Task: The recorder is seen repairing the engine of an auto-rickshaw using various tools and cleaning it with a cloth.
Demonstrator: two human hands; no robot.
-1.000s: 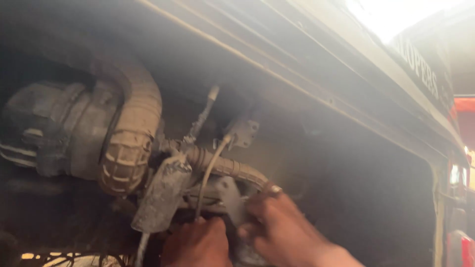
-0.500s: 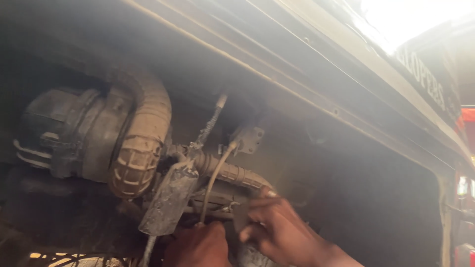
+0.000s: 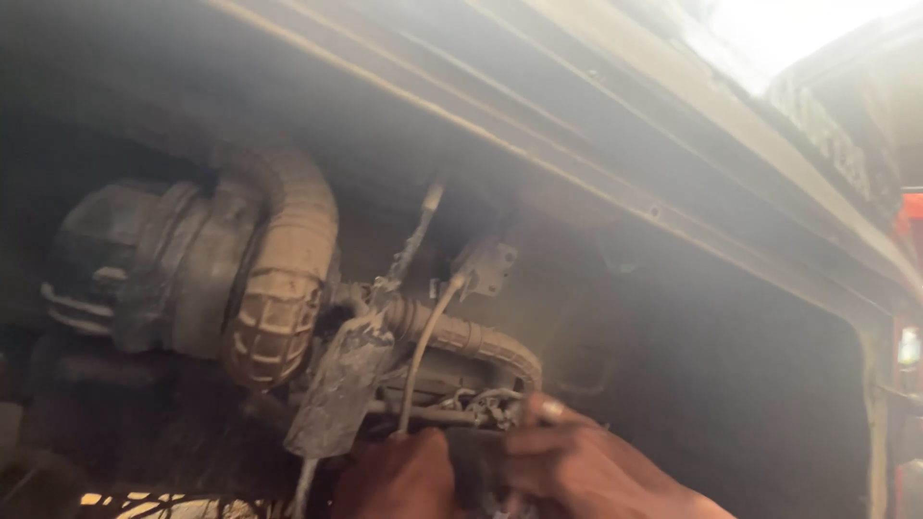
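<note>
Head view shows the left hand (image 3: 399, 476) and right hand (image 3: 577, 471), both cut off by the lower edge, pressed together around a dark part (image 3: 473, 461) below the ribbed hose (image 3: 461, 336), their grip too murky to tell.

- A dark panel with pale lettering (image 3: 835, 144) stands at the upper right of the frame, beside the bright sky; it is a long band slanting down toward the right edge, dusty brown-black with faded cream letters, blurred
- A small lit rectangular panel (image 3: 908, 346), pale and glowing, sits at the right edge at mid-height, under a strip of red; whether it is a lamp or a screen cannot be told
- No packages or stuck-on labels show among the dusty parts in the left and middle of the frame
</note>
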